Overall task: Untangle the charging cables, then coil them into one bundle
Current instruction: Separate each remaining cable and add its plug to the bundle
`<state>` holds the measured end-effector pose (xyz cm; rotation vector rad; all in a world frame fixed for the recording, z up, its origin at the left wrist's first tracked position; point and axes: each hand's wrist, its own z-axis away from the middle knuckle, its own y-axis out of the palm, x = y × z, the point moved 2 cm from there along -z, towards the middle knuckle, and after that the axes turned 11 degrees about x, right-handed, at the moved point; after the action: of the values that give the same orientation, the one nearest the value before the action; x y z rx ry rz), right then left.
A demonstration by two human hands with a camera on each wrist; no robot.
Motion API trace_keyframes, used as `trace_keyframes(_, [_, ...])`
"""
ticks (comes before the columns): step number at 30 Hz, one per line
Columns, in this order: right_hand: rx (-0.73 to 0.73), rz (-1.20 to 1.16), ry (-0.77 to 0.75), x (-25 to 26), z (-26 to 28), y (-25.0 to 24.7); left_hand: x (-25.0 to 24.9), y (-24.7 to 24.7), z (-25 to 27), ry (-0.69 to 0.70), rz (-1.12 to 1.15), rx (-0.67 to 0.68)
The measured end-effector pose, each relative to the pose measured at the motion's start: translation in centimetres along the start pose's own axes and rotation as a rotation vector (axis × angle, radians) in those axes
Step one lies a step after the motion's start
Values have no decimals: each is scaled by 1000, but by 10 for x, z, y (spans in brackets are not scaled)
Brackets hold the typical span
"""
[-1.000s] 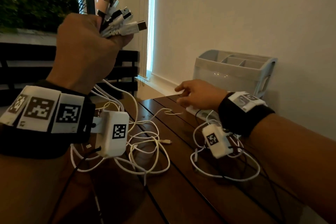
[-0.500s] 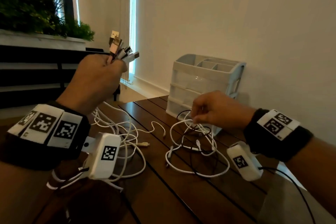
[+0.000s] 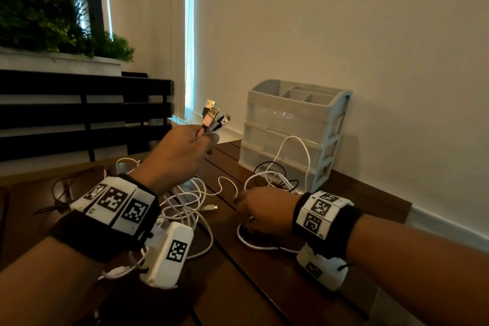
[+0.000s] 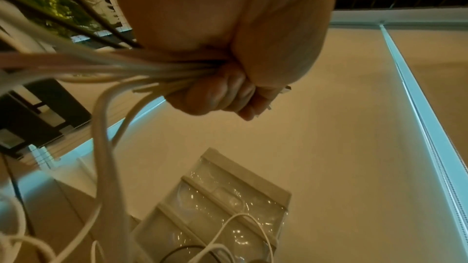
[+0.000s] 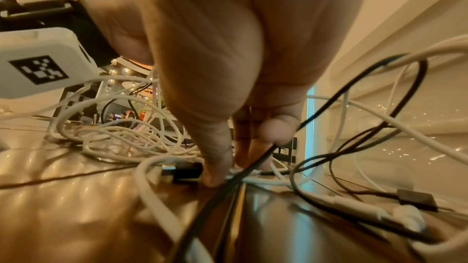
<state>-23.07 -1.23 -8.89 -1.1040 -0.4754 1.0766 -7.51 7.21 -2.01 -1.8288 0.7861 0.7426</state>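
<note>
1. Left hand (image 3: 180, 156) fist clamps the plug ends (image 3: 214, 118), raised above the desk (image 3: 264, 286).
2. Right hand (image 3: 264, 210) fingers pinch a strand in the loose cables (image 5: 354, 147) near the desk's far edge.
3. Step: untangling. Next: free that strand, then coil.

Glossy dark wood table (image 3: 264, 286); translucent plastic drawer unit (image 3: 296, 124); smooth rubbery cables (image 5: 152, 193).

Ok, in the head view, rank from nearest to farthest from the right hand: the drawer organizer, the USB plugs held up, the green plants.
1. Drawer organizer: just behind the right hand, against the wall.
2. USB plugs: raised in the left hand, up and to the left.
3. Green plants: far left, on the ledge.
</note>
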Motion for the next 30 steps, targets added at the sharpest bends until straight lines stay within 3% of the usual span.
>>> trace_keyframes(3, [15, 22, -2, 2, 0, 1, 3, 9, 0, -17, 46, 40])
trace_keyframes(11, [-191, -100, 12, -4, 23, -30, 4, 13, 2, 5, 178, -20])
trace_keyframes(14, [-239, -65, -6, -1, 27, -35, 7, 17, 2, 7, 119, 60])
trace_keyframes(18, [-340, 67, 119, 3, 31, -42, 6, 27, 6, -1, 32, 197])
trace_keyframes(24, [-351, 71, 146, 3, 35, -49, 7, 27, 5, -37, 16, 224])
trace_keyframes(30, [-351, -34, 68, 3, 35, -47, 11, 24, 3, -119, 1, 232])
